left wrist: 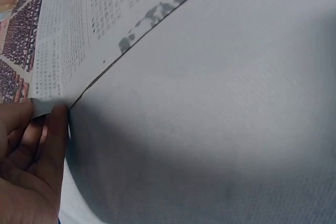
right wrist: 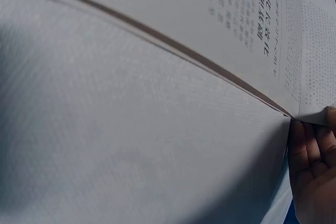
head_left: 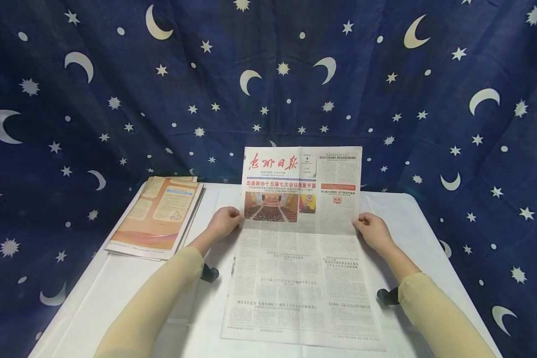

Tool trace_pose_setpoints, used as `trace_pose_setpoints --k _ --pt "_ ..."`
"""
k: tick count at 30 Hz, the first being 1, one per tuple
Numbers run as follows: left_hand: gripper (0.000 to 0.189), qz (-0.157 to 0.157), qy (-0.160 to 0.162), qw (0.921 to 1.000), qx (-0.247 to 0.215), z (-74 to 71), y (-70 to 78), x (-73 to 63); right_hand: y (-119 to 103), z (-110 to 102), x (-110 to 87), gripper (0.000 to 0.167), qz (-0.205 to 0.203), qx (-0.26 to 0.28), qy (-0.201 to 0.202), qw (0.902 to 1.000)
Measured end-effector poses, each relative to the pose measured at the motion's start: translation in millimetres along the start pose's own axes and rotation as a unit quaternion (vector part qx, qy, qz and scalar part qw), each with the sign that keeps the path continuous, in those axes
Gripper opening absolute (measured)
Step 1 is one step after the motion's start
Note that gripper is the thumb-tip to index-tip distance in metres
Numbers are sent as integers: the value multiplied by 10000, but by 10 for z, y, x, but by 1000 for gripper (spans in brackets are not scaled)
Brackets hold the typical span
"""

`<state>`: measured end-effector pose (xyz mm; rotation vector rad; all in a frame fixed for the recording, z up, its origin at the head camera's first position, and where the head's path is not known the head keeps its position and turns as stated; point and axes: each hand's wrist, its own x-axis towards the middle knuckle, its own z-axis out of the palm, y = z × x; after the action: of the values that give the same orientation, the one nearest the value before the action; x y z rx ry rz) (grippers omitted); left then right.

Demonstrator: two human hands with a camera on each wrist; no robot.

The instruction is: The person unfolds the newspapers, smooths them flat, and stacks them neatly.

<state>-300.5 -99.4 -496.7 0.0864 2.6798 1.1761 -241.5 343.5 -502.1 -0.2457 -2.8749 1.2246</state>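
Observation:
A newspaper (head_left: 295, 268) with a red masthead and a photo of a full hall spreads down the middle of the table in the head view. Its upper half tilts up, and a crease runs across it at the height of the hands. My left hand (head_left: 225, 221) pinches the left edge at that crease. Opposite it, my right hand (head_left: 373, 231) pinches the right edge between thumb and fingers. In the left wrist view, thumb and fingers (left wrist: 55, 140) grip the folded margin. The right wrist view shows fingers (right wrist: 312, 145) behind the sheet's edge.
A stack of orange and cream printed papers (head_left: 161, 214) lies at the table's back left. The white-covered table (head_left: 210, 308) ends at a dark blue curtain (head_left: 268, 74) with moons and stars. A black wrist mount (head_left: 209, 273) sits on each forearm.

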Motion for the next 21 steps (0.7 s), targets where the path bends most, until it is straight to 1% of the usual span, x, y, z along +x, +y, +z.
trace_pose_setpoints --k 2,10,16,21 --pt "21 -44 -1 10000 -23 4 -7 -4 0 -3 -1 29 72 -36 -48 10000" --pt "19 -3 -114 9999 55 58 -1 -22 56 -37 0 30 252 -179 -111 9995" --pt "20 -132 -127 9997 174 99 15 -8 101 -54 -22 29 320 -242 -160 9991" --pt "20 -210 -220 9991 302 111 23 -18 104 -54 -47 27 364 -339 -139 9987"
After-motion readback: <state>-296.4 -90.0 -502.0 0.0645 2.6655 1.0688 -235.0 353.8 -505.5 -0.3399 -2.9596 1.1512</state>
